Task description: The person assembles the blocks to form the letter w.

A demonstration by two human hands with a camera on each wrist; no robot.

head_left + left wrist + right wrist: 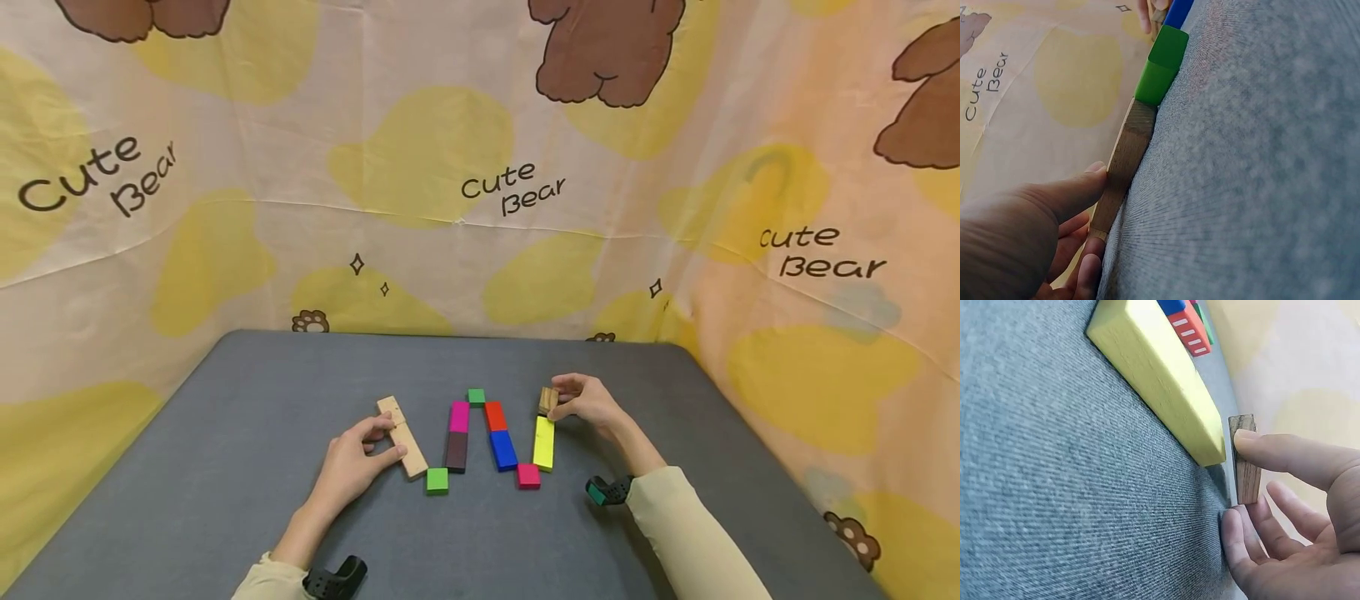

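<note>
On the left side of the table, my left hand (352, 467) has its thumb against a long pale wooden block (411, 454) and its curled fingers around a shorter pale wooden block (390, 408) just above it. A green block (1163, 62) meets the long block's near end. My right hand (592, 404) pinches a small brown grained wooden block (1246, 462) between thumb and fingers. That block is tilted, beyond the far end of a yellow block (1160, 381); a narrow gap between them shows in the right wrist view.
Between the hands lie magenta (459, 417), dark brown (456, 452), red (495, 416) and blue (503, 451) blocks in a zigzag. A green block (476, 397) joins the top, a pink-red block (528, 477) the bottom right. A patterned curtain (420, 167) surrounds the grey table (247, 400).
</note>
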